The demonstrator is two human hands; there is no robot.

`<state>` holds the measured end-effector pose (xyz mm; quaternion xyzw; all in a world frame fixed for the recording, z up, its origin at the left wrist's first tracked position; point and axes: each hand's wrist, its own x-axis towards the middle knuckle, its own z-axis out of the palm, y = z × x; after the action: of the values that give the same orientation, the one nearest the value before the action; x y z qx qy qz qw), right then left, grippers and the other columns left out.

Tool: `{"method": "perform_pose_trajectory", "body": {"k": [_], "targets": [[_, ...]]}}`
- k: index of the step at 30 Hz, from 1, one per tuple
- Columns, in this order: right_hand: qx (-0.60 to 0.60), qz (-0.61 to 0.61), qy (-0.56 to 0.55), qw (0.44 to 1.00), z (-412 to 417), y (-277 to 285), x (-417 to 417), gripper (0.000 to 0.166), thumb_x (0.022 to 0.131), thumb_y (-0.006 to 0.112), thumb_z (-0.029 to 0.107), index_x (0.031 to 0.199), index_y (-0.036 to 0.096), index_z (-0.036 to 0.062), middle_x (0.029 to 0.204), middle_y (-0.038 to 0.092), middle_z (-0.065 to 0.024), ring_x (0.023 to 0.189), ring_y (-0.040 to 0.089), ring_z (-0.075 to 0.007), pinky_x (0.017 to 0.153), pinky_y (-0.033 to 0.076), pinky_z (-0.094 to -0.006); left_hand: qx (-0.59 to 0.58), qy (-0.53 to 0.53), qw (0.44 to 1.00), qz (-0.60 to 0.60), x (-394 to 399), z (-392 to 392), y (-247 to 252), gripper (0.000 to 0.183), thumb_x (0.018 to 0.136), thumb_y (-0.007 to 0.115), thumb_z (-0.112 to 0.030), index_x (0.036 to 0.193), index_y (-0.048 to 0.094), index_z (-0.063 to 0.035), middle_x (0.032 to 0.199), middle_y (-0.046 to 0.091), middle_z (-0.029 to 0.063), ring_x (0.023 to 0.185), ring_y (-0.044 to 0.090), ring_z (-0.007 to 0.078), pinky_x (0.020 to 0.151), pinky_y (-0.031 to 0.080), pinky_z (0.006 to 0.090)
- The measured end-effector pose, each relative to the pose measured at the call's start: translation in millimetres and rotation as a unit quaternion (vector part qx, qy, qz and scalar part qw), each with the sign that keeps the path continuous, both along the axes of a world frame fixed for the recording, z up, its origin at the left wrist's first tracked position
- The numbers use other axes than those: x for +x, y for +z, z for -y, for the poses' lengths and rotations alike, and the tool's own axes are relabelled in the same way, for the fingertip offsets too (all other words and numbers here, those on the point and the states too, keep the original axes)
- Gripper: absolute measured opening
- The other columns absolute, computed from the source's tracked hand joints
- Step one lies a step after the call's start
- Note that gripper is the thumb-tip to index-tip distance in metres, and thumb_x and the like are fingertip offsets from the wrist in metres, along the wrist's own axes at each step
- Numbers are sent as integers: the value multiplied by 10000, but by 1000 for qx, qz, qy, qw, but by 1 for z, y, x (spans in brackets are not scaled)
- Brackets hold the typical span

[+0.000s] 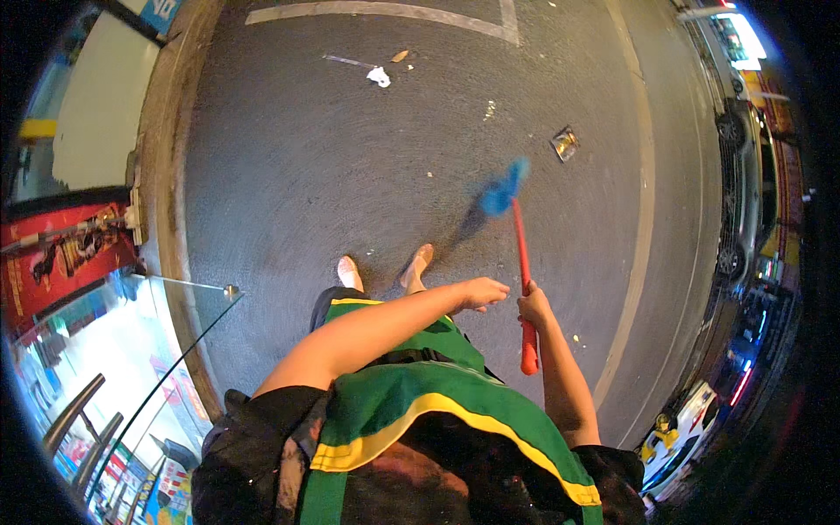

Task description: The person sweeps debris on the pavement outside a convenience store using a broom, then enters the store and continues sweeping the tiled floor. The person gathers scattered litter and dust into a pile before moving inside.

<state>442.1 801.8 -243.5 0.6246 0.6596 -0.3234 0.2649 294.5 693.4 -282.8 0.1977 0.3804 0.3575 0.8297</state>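
Observation:
My right hand [535, 306] grips the red handle [522, 249] of a broom near its thick lower end. At the far end of the handle is a blue head [502, 193], blurred, with a dark shadow on the asphalt beside it. I cannot tell whether the head touches the ground. My left hand [484, 293] hovers just left of the handle, apart from it, its fingers loosely bent and nothing visible in them. Ahead and right of the broom head lies a crumpled foil-like wrapper [564, 144].
White litter [378, 76], a brown leaf [399, 56] and small scraps lie farther up the asphalt road [295, 164]. A glass door [197, 328] of a bright shop stands open at left, by the kerb [172, 197]. Cars [745, 190] line the right side.

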Motion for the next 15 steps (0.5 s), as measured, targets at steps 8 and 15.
{"method": "perform_pose_trajectory", "body": {"k": [8, 15], "targets": [[-60, -128, -194, 971, -78, 65, 91, 344, 730, 454, 37, 1068, 410, 84, 561, 430, -39, 408, 460, -143, 340, 402, -298, -43, -50, 991, -120, 26, -73, -27, 579, 781, 503, -315, 1290, 294, -133, 988, 503, 37, 866, 458, 141, 710, 415, 325], [-245, -218, -111, 938, -116, 83, 44, 565, 739, 489, 64, 1273, 316, 137, 554, 439, -14, 392, 416, -117, 345, 362, -269, -41, 168, 912, -371, 51, -142, -5, 568, 776, 505, -318, 1268, 322, -100, 1276, 316, 180, 1114, 373, 295, 896, 340, 355]]}}
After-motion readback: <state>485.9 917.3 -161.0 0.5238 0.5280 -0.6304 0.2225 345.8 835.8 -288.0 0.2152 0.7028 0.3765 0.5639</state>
